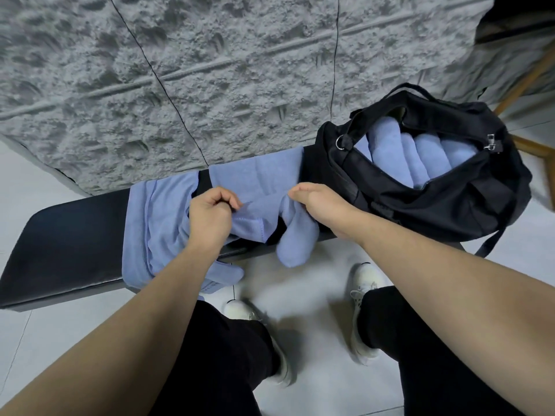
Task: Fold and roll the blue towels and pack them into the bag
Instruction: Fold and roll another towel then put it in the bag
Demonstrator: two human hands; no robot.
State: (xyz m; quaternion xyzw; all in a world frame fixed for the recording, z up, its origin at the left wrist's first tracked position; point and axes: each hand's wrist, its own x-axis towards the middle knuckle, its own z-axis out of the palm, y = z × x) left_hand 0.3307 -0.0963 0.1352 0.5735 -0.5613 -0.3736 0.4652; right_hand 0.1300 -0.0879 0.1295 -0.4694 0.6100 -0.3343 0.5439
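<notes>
A blue towel (pixel 258 187) lies across the black bench (pixel 69 241), its near part hanging over the front edge. My left hand (pixel 210 217) pinches its near edge with curled fingers. My right hand (pixel 321 205) grips the towel's right side, where a fold droops down. A second blue towel (pixel 150 229) lies crumpled to the left, partly under my left forearm. An open black bag (pixel 450 205) sits at the bench's right end with several rolled blue towels (pixel 417 154) packed side by side inside.
A grey textured wall (pixel 210 70) rises right behind the bench. The floor is pale tile (pixel 315 295), with my legs and white shoes below the bench edge. A wooden chair leg (pixel 528 76) stands at the far right behind the bag.
</notes>
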